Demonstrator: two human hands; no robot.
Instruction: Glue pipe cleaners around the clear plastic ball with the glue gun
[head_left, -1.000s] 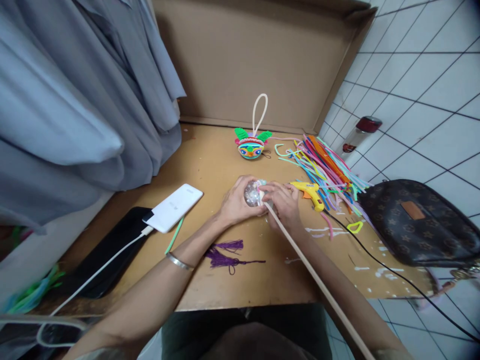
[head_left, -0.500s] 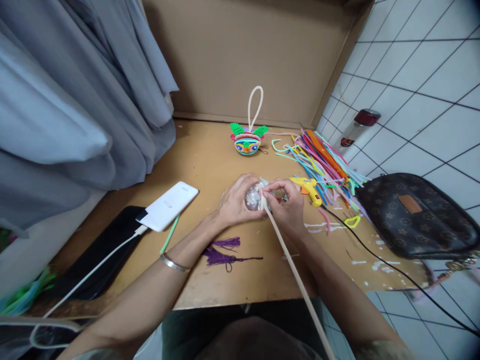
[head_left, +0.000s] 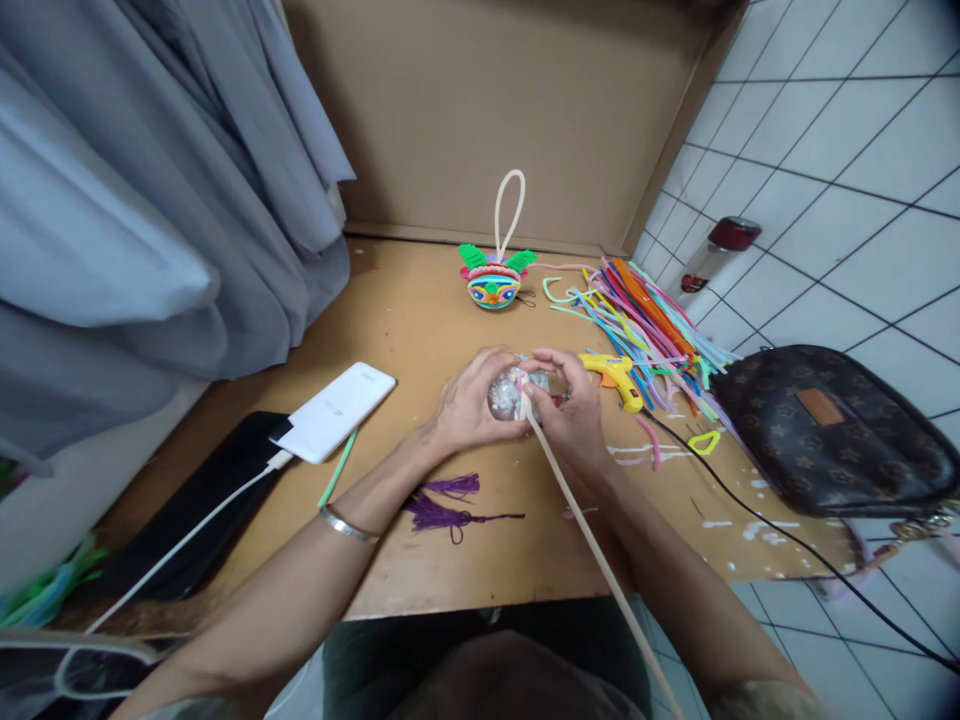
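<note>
Inspection found open tabletop [head_left: 416, 335] between the white phone [head_left: 335, 412] and colourful ornament [head_left: 493, 287]; rightward, the yellow glue gun [head_left: 616, 375] (cord attached) obstructed passage.

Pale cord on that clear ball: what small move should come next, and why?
Probably a gentle press of the right thumb on the pale cord, against the clear ball. The right hand already pinches the cord there, its long tail hangs loose, and the left hand steadies the ball.

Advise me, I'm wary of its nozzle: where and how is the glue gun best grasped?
Probably by the handle, from the near right: the glue gun lies on its side, handle slanting that way, nozzle pointing left.
</note>
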